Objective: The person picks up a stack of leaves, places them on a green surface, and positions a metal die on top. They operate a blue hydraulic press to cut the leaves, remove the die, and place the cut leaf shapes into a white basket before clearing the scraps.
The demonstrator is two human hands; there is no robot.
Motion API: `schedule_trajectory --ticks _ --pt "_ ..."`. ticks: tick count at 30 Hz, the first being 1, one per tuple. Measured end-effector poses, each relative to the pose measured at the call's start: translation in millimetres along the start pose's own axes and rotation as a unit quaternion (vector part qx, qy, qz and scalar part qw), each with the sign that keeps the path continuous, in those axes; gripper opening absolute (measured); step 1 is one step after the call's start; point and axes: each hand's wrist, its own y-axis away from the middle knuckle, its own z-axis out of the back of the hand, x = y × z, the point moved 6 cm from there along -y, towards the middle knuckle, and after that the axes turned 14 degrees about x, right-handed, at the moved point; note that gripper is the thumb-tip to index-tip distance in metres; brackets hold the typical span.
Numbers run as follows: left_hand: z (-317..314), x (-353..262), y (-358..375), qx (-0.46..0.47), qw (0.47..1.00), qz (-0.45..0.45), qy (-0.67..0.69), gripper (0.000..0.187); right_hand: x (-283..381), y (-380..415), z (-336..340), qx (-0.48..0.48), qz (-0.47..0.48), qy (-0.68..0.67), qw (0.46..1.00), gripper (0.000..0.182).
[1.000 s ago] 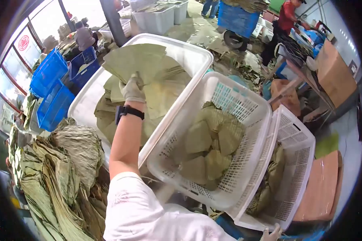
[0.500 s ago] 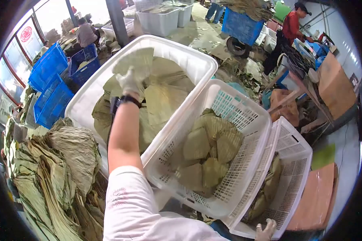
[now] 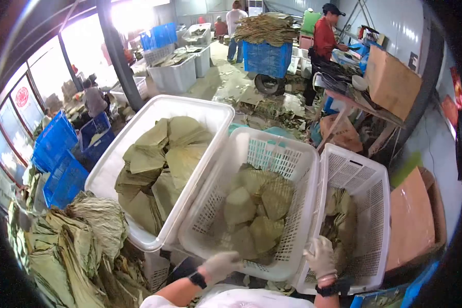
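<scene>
My left hand (image 3: pixel 222 267), in a pale glove with a dark watch at the wrist, is at the near edge of the middle white perforated basket (image 3: pixel 190 226); motion blurs its fingers. Gloved too, my right hand (image 3: pixel 321 256) has curled fingers at the rim between the middle basket and the right white basket (image 3: pixel 377 205); what they hold, if anything, is hidden. Stacks of green leaves (image 3: pixel 262 205) fill the bottom of the middle basket. More leaves (image 3: pixel 164 164) lie in the solid white tub (image 3: pixel 215 110) at left. The right basket holds darker leaves (image 3: pixel 339 220).
Large dried leaves (image 3: pixel 77 241) are heaped at the left, near blue crates (image 3: pixel 64 177). Cardboard (image 3: pixel 410 220) stands at the right. Beyond are a blue cart (image 3: pixel 266 59) piled with leaves, a cluttered table (image 3: pixel 354 97) and a person in red (image 3: pixel 323 38). Others are farther back.
My left hand has left the leaves in the solid tub and come back toward me. My right hand appears higher at the basket rims. The view has tilted up, showing more of the room.
</scene>
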Motion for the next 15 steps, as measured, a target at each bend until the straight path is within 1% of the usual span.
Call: schedule_trajectory --ticks 1,2,3,4,5,6,7,8,9,11,12,15 --pt "-29.5 23.9 10.5 -0.007 0.999 -0.026 0.033 0.044 4.2 -2.4 0.1 -0.001 0.001 -0.012 1.000 0.052" --pt "-49.3 39.9 26.1 -0.016 0.997 -0.011 -0.069 0.044 12.3 -4.0 -1.7 0.011 0.030 -0.019 0.999 0.051" --pt "-59.2 22.9 52.3 0.052 0.987 0.092 -0.119 0.047 19.5 -4.7 -2.3 0.022 0.061 -0.027 0.998 0.051" --pt "-65.5 3.2 80.6 0.119 0.960 0.194 -0.164 0.050 22.5 -4.4 1.4 0.023 0.066 -0.042 0.997 0.051" --pt "-81.2 6.5 101.0 0.174 0.946 0.232 -0.147 0.049 25.8 -3.2 4.8 0.032 0.072 -0.062 0.995 0.050" --pt "-97.9 13.7 118.3 0.205 0.943 0.239 -0.112 0.048 25.6 0.8 4.9 0.042 0.078 -0.079 0.993 0.049" --pt "-109.3 19.4 133.8 0.227 0.940 0.245 -0.073 0.048 19.2 2.8 -3.2 0.025 0.093 -0.075 0.992 0.047" --pt "-123.3 25.7 149.5 0.242 0.936 0.253 -0.031 0.047 15.1 4.8 -3.6 0.029 0.105 -0.078 0.991 0.047" --pt "-135.9 30.6 164.3 0.250 0.933 0.259 0.009 0.046 13.5 3.6 -6.0 0.051 0.107 -0.078 0.990 0.047" --pt "-161.7 38.2 191.4 0.255 0.925 0.270 0.080 0.044 14.0 -3.1 -13.2 0.088 0.117 -0.082 0.986 0.048" --pt "-174.8 39.5 202.2 0.252 0.923 0.270 0.111 0.043 20.2 -3.9 -13.6 0.099 0.138 -0.081 0.982 0.048" --pt "-205.7 40.2 224.0 0.232 0.915 0.271 0.186 0.041 30.6 -7.5 -9.6 0.099 0.160 -0.069 0.980 0.048"
